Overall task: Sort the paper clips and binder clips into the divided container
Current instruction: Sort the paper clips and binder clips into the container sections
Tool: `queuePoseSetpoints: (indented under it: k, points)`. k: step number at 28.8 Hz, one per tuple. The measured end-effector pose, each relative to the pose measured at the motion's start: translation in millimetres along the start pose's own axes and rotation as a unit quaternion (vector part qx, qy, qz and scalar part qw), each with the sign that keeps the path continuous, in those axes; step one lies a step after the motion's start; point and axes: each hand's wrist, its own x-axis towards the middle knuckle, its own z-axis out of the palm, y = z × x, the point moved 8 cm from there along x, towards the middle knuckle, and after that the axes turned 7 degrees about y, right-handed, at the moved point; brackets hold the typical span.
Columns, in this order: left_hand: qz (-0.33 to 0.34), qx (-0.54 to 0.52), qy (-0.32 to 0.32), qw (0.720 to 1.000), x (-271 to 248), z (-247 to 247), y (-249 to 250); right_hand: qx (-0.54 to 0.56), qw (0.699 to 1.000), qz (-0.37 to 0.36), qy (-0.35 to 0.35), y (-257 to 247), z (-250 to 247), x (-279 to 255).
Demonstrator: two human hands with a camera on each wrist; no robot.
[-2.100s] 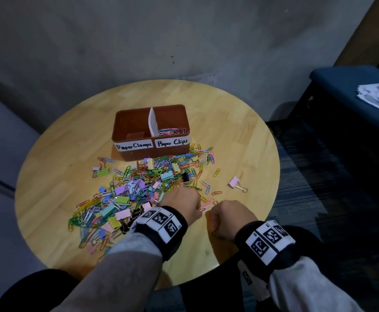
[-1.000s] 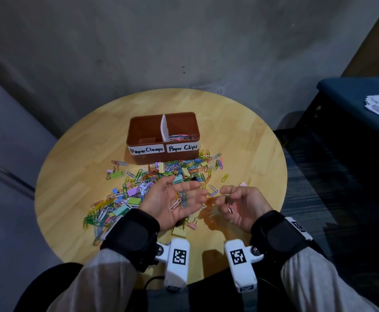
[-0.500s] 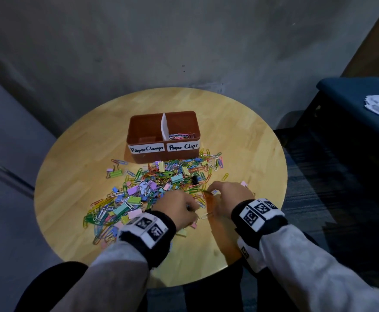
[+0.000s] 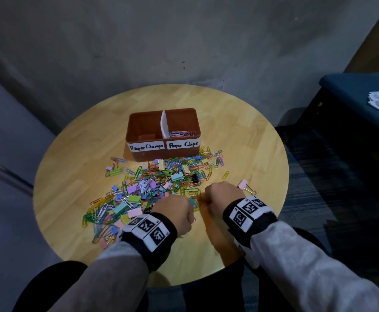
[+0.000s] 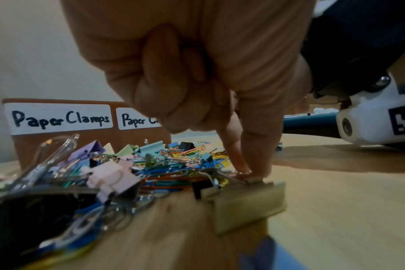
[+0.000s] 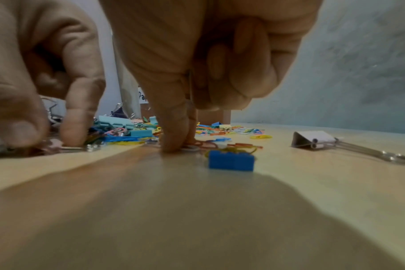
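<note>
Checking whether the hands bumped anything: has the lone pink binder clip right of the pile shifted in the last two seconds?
No. The pink binder clip keeps the same offset from the brown container and the table edge, handles towards the near right.

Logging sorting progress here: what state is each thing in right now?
Container: upright, open-topped.
Paper Clips compartment: some clips inside.
Paper Clamps compartment: looks empty.
Pile: unsorted, spread on table.
Left hand: pinching at clips.
Right hand: pinching at clips.
Pink binder clip: lying apart.
</note>
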Motion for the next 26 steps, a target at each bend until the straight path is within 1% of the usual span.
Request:
queuePoseSetpoints:
  k: [2, 3, 5, 7, 8, 10, 11, 13, 16, 17, 19, 22, 24, 26]
  points:
    - [-0.005, -0.032, 0.0, 0.999, -3, 3, -6, -0.013, 1.0, -0.007, 0.001, -4, 0, -2]
    - [-0.011, -0.048, 0.014, 0.999, -3, 1, -8, -0.017, 1.0, -0.007, -0.003, -4, 2, -2]
    - [-0.029, -0.053, 0.058, 0.997, -3, -10, -16, -0.019, 1.0, -0.001, -0.018, -1, 5, -3]
    - [-0.04, -0.038, 0.103, 0.993, 2, -21, -22, 0.004, 1.0, 0.017, -0.022, 6, 3, -4]
    - [-0.043, -0.035, 0.12, 0.991, 5, -26, -24, 0.03, 0.999, 0.032, -0.021, 11, 1, -4]
    - [-0.047, -0.033, 0.133, 0.989, 12, -31, -24, 0.106, 0.992, 0.063, -0.015, 20, -3, -7]
    - [-0.05, -0.028, 0.129, 0.99, 15, -30, -22, 0.151, 0.985, 0.078, -0.005, 26, -5, -8]
    - [-0.059, -0.014, 0.109, 0.992, 22, -28, -18, 0.258, 0.96, 0.11, 0.007, 36, -7, -13]
    - [-0.07, 0.016, 0.081, 0.994, 31, -22, -13, 0.404, 0.904, 0.14, -0.003, 45, -6, -24]
    - [-0.07, 0.023, 0.079, 0.994, 33, -22, -11, 0.447, 0.88, 0.159, -0.011, 47, -4, -28]
    - [-0.065, 0.039, 0.078, 0.994, 37, -21, -8, 0.542, 0.817, 0.195, -0.021, 49, 2, -34]
    - [-0.052, 0.083, 0.078, 0.992, 36, -22, -1, 0.661, 0.716, 0.223, -0.028, 49, 10, -40]
    - [-0.055, 0.101, 0.081, 0.99, 34, -22, 0, 0.73, 0.641, 0.231, -0.053, 46, 15, -45]
    - [-0.068, 0.095, 0.082, 0.99, 32, -22, -4, 0.784, 0.575, 0.22, -0.079, 40, 17, -49]
